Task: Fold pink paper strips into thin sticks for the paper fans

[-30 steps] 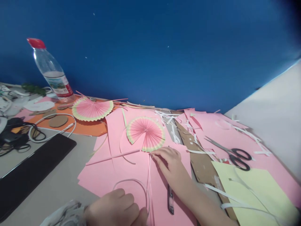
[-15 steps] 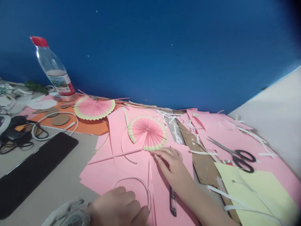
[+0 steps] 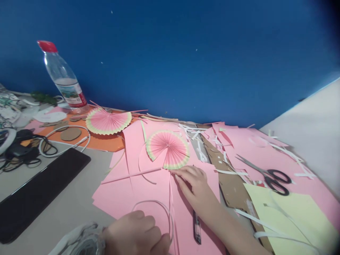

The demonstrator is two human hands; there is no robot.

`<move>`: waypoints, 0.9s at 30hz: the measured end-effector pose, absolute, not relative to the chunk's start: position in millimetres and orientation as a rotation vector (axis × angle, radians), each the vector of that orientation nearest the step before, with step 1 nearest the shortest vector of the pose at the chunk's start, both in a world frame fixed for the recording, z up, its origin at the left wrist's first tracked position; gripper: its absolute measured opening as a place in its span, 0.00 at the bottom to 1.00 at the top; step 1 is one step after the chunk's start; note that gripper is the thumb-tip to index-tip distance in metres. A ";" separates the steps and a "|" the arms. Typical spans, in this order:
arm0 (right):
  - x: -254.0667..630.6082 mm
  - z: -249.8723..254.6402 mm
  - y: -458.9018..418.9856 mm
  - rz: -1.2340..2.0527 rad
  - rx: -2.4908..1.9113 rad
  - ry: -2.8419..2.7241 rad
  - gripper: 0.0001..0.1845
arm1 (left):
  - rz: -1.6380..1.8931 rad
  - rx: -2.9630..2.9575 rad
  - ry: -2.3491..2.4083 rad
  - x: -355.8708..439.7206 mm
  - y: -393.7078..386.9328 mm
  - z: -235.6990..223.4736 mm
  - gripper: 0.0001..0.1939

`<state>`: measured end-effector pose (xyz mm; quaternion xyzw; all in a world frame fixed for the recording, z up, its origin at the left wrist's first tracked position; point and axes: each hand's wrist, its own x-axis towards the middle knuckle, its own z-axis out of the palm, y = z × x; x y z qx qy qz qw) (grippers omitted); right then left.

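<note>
A pleated pink paper fan (image 3: 175, 148) with a yellow-green rim lies almost fully round, with a wedge gap at its lower left. Just below it, my right hand (image 3: 192, 180) has thumb and fingers pinched at the upper end of a narrow pink paper strip (image 3: 172, 202). My left hand (image 3: 138, 232) is curled closed at the bottom, beside the strip's lower part; its fingertips are hidden, so what it holds cannot be made out. Pink sheets (image 3: 151, 191) lie under both hands. A thin pale curled strip (image 3: 156, 202) arcs above my left hand. Partly under my right forearm lies a pen-like dark, clear object (image 3: 197, 228).
A second pleated fan (image 3: 108, 124) rests on orange paper (image 3: 106, 142). Left are a bottle (image 3: 66, 81), a black phone-like slab (image 3: 47, 193) and cables (image 3: 23, 145). Right are scissors (image 3: 265, 171), yellow paper (image 3: 287, 212), cardboard (image 3: 230, 191) and white scraps. A blue wall (image 3: 170, 63) stands behind.
The whole view has shifted slightly to the right. Both hands keep nearly the same pose and place relative to the fan and the strip.
</note>
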<state>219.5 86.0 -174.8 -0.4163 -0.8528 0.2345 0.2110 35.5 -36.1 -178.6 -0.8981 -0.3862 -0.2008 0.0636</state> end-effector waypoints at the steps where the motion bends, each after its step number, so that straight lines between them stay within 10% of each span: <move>1: 219.7 -174.7 85.9 0.653 -1.153 -2.371 0.13 | -0.615 -2.710 -1.165 35.6 -36.3 -178.1 0.06; 27: 219.1 -172.1 85.1 0.699 -1.172 -2.346 0.06 | -0.481 -2.682 -1.277 42.0 -57.8 -187.6 0.11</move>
